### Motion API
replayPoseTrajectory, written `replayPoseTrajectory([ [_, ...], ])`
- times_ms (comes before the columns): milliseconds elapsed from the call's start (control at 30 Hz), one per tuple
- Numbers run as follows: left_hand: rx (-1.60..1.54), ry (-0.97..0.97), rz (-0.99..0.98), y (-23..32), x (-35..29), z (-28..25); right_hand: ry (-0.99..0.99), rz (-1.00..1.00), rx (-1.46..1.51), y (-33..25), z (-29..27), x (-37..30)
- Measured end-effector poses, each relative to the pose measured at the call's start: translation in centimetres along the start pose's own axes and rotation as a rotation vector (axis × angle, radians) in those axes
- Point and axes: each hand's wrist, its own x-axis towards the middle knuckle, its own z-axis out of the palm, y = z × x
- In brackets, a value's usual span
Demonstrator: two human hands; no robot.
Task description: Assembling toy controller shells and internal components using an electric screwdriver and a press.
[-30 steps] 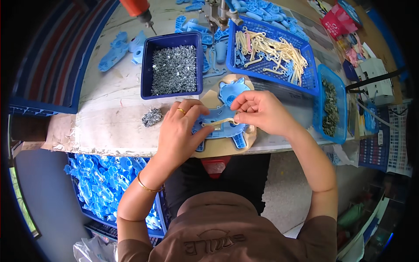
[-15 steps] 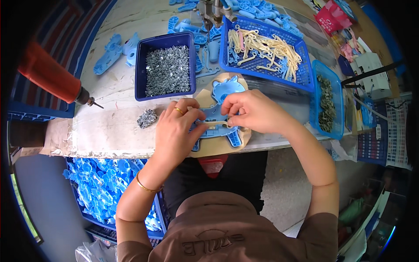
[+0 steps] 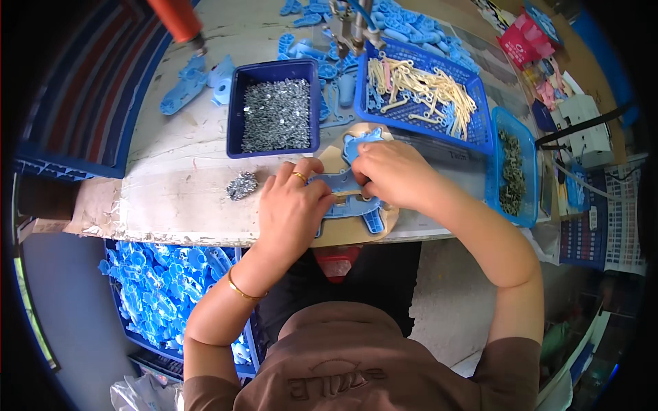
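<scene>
A blue animal-shaped plastic shell [image 3: 335,182] lies hollow side up on a piece of tan cardboard [image 3: 387,222] at the table's near edge. Across its body runs a cream plastic link [image 3: 348,195] with looped ends. My left hand [image 3: 291,209] is curled over the shell's left side, thumb and fingers gripping it by the link's left end. From the right, my right hand [image 3: 394,171] reaches over the shell, fingers bent and closed near the link's right end. Its fingertips are partly hidden, so what they pinch does not show.
Beyond my hands are a dark blue bin of small screws [image 3: 277,109] and a blue basket of cream links [image 3: 425,96]. A screw pile [image 3: 242,185] lies left. An orange electric screwdriver [image 3: 178,20] hangs far left. A light-blue tray [image 3: 510,164] stands right; a crate of blue shells [image 3: 164,288] sits below.
My right hand has shifted up over the shell, away from its pinch on the link's end. The left hand stays by the shell. The hanging screwdriver has swung farther away, and the whole view has shifted slightly.
</scene>
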Motion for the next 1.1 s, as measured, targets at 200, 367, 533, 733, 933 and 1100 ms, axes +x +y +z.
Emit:
replayPoseTrajectory([
  [200, -0.018, 0.036, 0.011, -0.4, -0.5, 0.7, -0.147, 0.045, 0.108, 0.9, -0.6, -0.1],
  [367, -0.032, 0.047, 0.014, -0.7, -0.4, 0.8, -0.12, 0.054, 0.085, 0.8, -0.5, -0.5],
  [533, -0.072, 0.052, 0.02, -1.0, -0.1, 0.7, -0.194, 0.088, 0.215, 1.0, -2.0, 0.0],
  [733, -0.057, 0.047, 0.014, -0.6, -0.1, 0.3, -0.141, 0.043, -0.004, 0.0, -1.5, 0.1],
  [933, -0.087, 0.077, -0.009, -0.7, -0.5, -0.3, 0.789, -0.327, 0.385, -8.1, -6.1, 4.4],
  [1100, 0.063, 0.181, -0.068, -2.6, 0.7, -1.5, 1.091, -0.656, 0.718, -15.1, -8.4, 14.5],
])
